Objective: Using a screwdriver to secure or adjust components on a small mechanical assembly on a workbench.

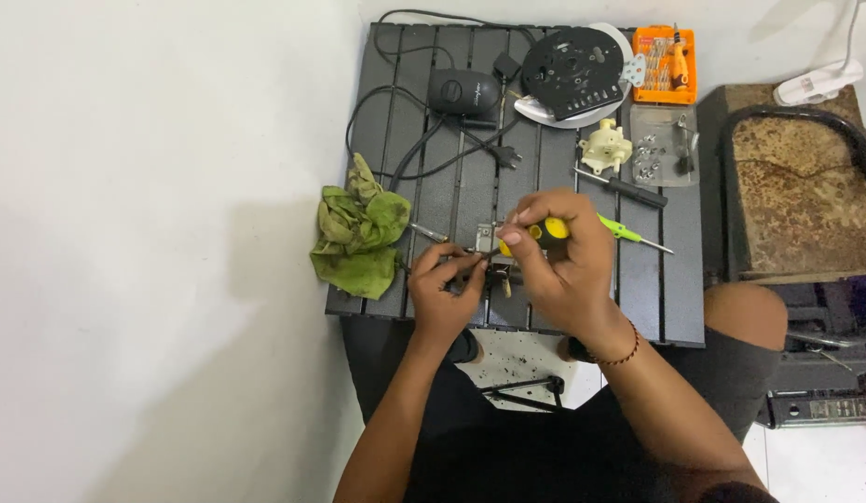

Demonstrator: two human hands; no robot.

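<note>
My right hand (561,256) grips a yellow-and-black screwdriver (535,233), its tip pointing left at a small metal part (487,233) near the front of the dark slatted table (675,289). My left hand (444,284) pinches that small part from the left, fingers closed around it. The part is mostly hidden by my fingers. Both hands nearly touch over the table's front middle.
A crumpled green rag (358,233) lies left of my hands. A green-handled screwdriver (628,233) and a black one (624,188) lie to the right. Farther back are a black round fan part (572,61), a black adapter (463,91), a cream plastic piece (604,146), a screw tray (661,144) and an orange tool kit (666,63). A rusty stool (796,177) stands right.
</note>
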